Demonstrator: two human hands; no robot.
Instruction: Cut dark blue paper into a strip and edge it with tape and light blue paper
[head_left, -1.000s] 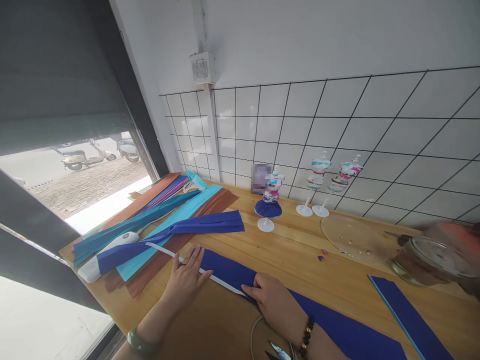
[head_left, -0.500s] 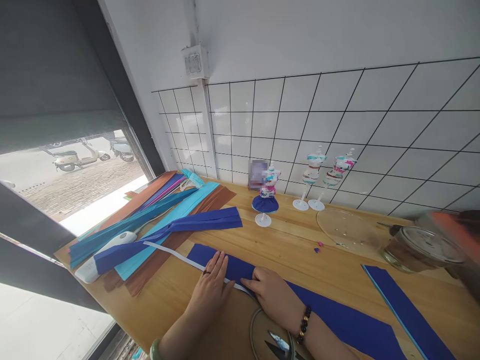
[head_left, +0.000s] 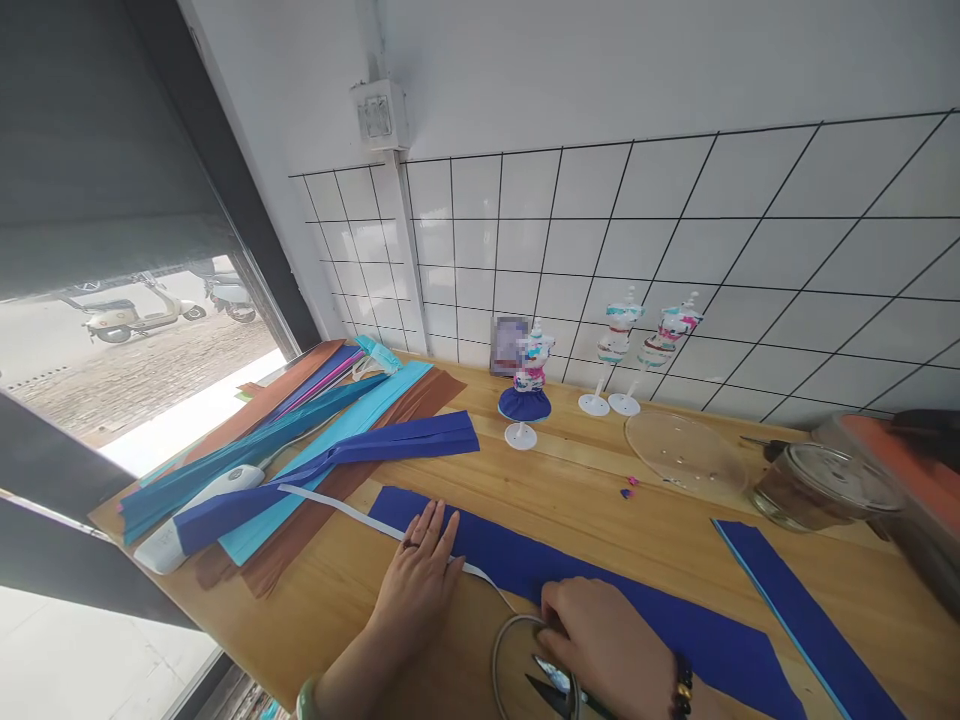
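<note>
A long dark blue fabric strip lies across the wooden table. My left hand rests flat, fingers stretched out, on its near edge and on a white tape. The tape runs from the fabric pile at the left, under my left hand, towards the scissors. My right hand is curled over the strip's near edge, beside the scissors' round handle; what its fingers hold, if anything, is hidden.
Blue, turquoise and brown strips lie around a white device at the left. Small dress forms stand near the tiled wall. A glass jar, a clear disc and another blue strip are at the right.
My right hand has slid to the right along the strip, away from my left hand, and its fingers have curled in. My left hand stays on the tape. The view has shifted slightly.
</note>
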